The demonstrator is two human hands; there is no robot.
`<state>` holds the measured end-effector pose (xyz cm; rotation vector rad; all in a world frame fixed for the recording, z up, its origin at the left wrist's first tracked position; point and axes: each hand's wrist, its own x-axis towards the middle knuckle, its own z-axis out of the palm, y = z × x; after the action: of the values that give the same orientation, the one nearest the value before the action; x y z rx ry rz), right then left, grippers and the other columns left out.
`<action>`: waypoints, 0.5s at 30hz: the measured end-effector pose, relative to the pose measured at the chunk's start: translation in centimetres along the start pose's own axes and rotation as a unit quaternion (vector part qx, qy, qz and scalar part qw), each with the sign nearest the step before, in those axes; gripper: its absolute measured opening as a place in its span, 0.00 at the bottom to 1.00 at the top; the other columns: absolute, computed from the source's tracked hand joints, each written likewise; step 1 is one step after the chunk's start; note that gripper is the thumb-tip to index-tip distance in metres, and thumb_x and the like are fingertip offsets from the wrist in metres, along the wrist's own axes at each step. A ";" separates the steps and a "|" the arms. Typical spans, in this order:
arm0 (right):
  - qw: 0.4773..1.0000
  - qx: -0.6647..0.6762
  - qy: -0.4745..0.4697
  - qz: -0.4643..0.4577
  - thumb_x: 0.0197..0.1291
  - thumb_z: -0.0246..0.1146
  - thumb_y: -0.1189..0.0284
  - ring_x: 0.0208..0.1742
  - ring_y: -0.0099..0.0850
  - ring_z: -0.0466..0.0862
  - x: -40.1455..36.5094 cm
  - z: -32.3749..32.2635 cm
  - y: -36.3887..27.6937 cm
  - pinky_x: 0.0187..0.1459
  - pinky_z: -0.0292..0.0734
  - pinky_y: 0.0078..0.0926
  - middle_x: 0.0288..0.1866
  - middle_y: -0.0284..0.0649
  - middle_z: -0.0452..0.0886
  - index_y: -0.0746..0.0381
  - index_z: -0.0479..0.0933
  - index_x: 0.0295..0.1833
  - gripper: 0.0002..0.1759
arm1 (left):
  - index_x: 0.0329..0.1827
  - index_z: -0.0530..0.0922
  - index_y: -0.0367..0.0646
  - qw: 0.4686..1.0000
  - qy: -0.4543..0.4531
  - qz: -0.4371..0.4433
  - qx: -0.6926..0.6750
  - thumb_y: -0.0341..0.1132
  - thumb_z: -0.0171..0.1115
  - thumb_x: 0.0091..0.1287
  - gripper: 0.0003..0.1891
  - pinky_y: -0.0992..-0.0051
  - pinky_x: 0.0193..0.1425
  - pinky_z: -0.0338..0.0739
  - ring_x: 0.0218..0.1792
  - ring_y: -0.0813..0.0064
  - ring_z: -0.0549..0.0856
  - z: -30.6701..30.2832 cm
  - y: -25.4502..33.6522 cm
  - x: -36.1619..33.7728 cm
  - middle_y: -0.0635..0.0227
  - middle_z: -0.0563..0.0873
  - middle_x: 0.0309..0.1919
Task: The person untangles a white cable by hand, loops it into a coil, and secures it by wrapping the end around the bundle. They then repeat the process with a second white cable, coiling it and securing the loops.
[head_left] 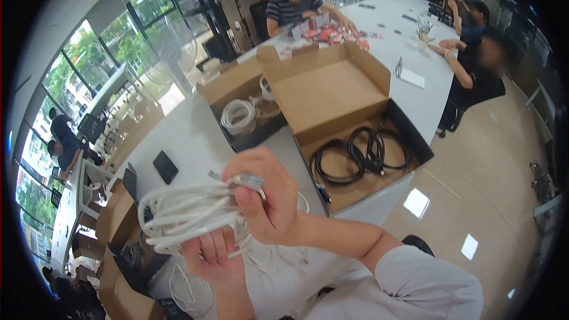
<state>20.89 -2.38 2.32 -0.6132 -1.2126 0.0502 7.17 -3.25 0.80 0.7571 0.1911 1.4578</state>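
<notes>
A coiled white cable (pixel 186 213) is held up in front of me by both hands. My right hand (pixel 267 192) pinches the coil's right end, where clear-ended plugs (pixel 253 181) stick out by the thumb. Underneath, my left hand (pixel 213 255) has its fingers curled round the lower strands. Behind my right hand stands an open cardboard box (pixel 329 92) with coiled black cables (pixel 370 151) inside. A second open box (pixel 222 86), left of it, holds white cable coils (pixel 238 117). Loose white cable (pixel 184 287) lies on the table below my hands.
A dark phone (pixel 165 167) lies on the white table. More open cardboard boxes (pixel 118 216) stand at the lower left, one with grey cable. Across the table a person (pixel 290 9) sits by red and white packets (pixel 332 32); others sit at right near a plant (pixel 424 31) and a notebook (pixel 412 77).
</notes>
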 end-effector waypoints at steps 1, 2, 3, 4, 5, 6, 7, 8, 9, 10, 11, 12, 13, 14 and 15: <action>1.000 0.012 0.001 0.000 0.68 0.53 0.69 0.35 0.32 0.79 0.3 0.0 0.2 0.38 0.75 0.24 0.39 0.46 0.78 0.68 0.73 0.47 0.12 | 0.23 0.64 0.50 1.000 -0.004 0.001 0.002 0.34 0.43 0.69 0.13 0.80 0.20 0.60 0.08 0.85 0.56 0.0 -0.2 0.3 0.82 0.57 0.07; 1.000 0.023 0.001 -0.002 0.68 0.53 0.69 0.36 0.33 0.80 0.1 0.0 0.0 0.38 0.76 0.24 0.39 0.47 0.78 0.68 0.73 0.47 0.12 | 0.23 0.64 0.50 1.000 -0.009 0.003 0.001 0.34 0.43 0.69 0.13 0.80 0.19 0.59 0.08 0.85 0.56 -0.3 -0.2 0.0 0.82 0.57 0.07; 0.998 0.047 -0.012 0.031 0.70 0.51 0.65 0.41 0.38 0.83 -0.1 0.0 -0.3 0.41 0.79 0.27 0.43 0.50 0.79 0.70 0.72 0.49 0.17 | 0.23 0.64 0.50 0.999 0.035 0.003 -0.017 0.35 0.42 0.70 0.14 0.80 0.19 0.58 0.08 0.86 0.56 0.0 -0.1 -0.3 0.82 0.57 0.07; 0.997 0.066 -0.021 0.024 0.70 0.50 0.62 0.42 0.39 0.84 -0.2 0.1 -0.1 0.42 0.79 0.27 0.45 0.52 0.79 0.71 0.72 0.51 0.20 | 0.23 0.63 0.50 0.999 0.018 -0.006 -0.029 0.36 0.42 0.71 0.14 0.80 0.19 0.58 0.08 0.86 0.56 0.0 -0.1 -0.1 0.82 0.57 0.07; 0.996 0.086 -0.028 0.017 0.71 0.50 0.60 0.43 0.40 0.84 -0.4 0.3 -0.1 0.42 0.80 0.28 0.46 0.53 0.79 0.72 0.72 0.52 0.23 | 0.23 0.63 0.50 0.999 -0.001 -0.014 -0.039 0.36 0.42 0.71 0.14 0.81 0.19 0.58 0.08 0.86 0.55 -0.1 0.2 -0.1 0.82 0.57 0.07; 0.994 0.107 -0.036 0.007 0.71 0.49 0.57 0.44 0.41 0.85 -0.5 0.5 0.0 0.42 0.80 0.29 0.47 0.54 0.79 0.73 0.71 0.53 0.26 | 0.23 0.63 0.50 0.998 -0.021 -0.021 -0.049 0.37 0.42 0.71 0.15 0.81 0.19 0.58 0.08 0.86 0.55 -0.1 0.5 -0.1 0.82 0.56 0.07; 0.991 0.100 -0.085 0.017 0.71 0.43 0.49 0.47 0.43 0.84 -0.7 0.3 0.1 0.44 0.80 0.31 0.50 0.57 0.79 0.75 0.69 0.58 0.36 | 0.23 0.63 0.50 0.998 0.012 -0.023 -0.060 0.38 0.41 0.72 0.15 0.82 0.17 0.56 0.08 0.86 0.54 0.1 0.6 -0.1 0.81 0.56 0.07; 0.990 0.109 -0.093 0.015 0.71 0.42 0.48 0.47 0.44 0.85 -0.7 0.5 0.0 0.44 0.80 0.32 0.50 0.56 0.79 0.75 0.69 0.58 0.37 | 0.22 0.63 0.50 0.998 0.022 -0.019 -0.063 0.38 0.41 0.72 0.16 0.82 0.17 0.55 0.08 0.86 0.53 0.1 0.8 0.0 0.81 0.56 0.07; 0.988 0.116 -0.102 0.012 0.71 0.40 0.47 0.46 0.44 0.85 -0.7 0.7 -0.1 0.43 0.80 0.32 0.49 0.56 0.80 0.76 0.69 0.59 0.38 | 0.22 0.62 0.50 0.997 0.032 -0.017 -0.067 0.39 0.41 0.72 0.16 0.82 0.16 0.55 0.08 0.86 0.53 0.0 1.0 0.2 0.81 0.56 0.07; 0.986 0.123 -0.111 0.010 0.71 0.39 0.46 0.46 0.44 0.85 -0.6 0.8 -0.2 0.43 0.80 0.33 0.49 0.56 0.80 0.76 0.68 0.60 0.40 | 0.21 0.62 0.50 0.996 0.041 -0.015 -0.072 0.39 0.41 0.72 0.17 0.82 0.16 0.54 0.08 0.86 0.52 0.2 1.1 0.4 0.81 0.55 0.07; 0.981 0.150 -0.122 0.032 0.71 0.36 0.46 0.49 0.45 0.83 -0.4 0.8 -0.8 0.47 0.78 0.32 0.52 0.56 0.78 0.76 0.68 0.62 0.40 | 0.18 0.61 0.51 0.994 0.081 -0.007 -0.073 0.39 0.41 0.72 0.19 0.82 0.15 0.54 0.08 0.87 0.53 0.7 1.1 0.5 0.82 0.55 0.06; 0.974 0.181 -0.131 0.031 0.72 0.36 0.46 0.49 0.44 0.82 -0.3 0.8 -0.9 0.49 0.77 0.33 0.53 0.56 0.77 0.76 0.68 0.62 0.40 | 0.18 0.61 0.51 0.993 0.098 -0.016 -0.070 0.39 0.42 0.72 0.19 0.82 0.14 0.54 0.08 0.87 0.54 0.5 1.4 0.6 0.82 0.56 0.06; 0.967 0.212 -0.139 0.032 0.72 0.36 0.47 0.50 0.44 0.81 -0.2 0.8 -0.9 0.50 0.76 0.33 0.55 0.56 0.75 0.76 0.69 0.62 0.40 | 0.17 0.61 0.52 0.991 0.117 -0.026 -0.067 0.40 0.42 0.71 0.19 0.83 0.14 0.53 0.08 0.88 0.54 -0.1 1.8 0.7 0.82 0.56 0.06; 0.958 0.242 -0.147 0.033 0.72 0.36 0.47 0.51 0.43 0.80 -0.2 0.8 -1.0 0.52 0.75 0.33 0.56 0.56 0.74 0.75 0.69 0.62 0.40 | 0.17 0.60 0.52 0.988 0.135 -0.037 -0.063 0.40 0.43 0.71 0.20 0.83 0.13 0.53 0.08 0.88 0.55 -0.3 2.0 0.8 0.82 0.56 0.06; 0.942 0.291 -0.148 0.074 0.72 0.37 0.47 0.52 0.40 0.77 -0.5 0.9 -1.2 0.55 0.71 0.32 0.60 0.53 0.69 0.74 0.72 0.60 0.39 | 0.18 0.61 0.53 0.990 0.133 -0.017 -0.052 0.42 0.44 0.71 0.19 0.84 0.11 0.51 0.07 0.89 0.56 0.0 1.8 0.8 0.82 0.59 0.06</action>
<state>19.58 -3.21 2.68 -0.1748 -1.3544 0.6264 5.85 -2.64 2.09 0.4708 0.3278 1.5208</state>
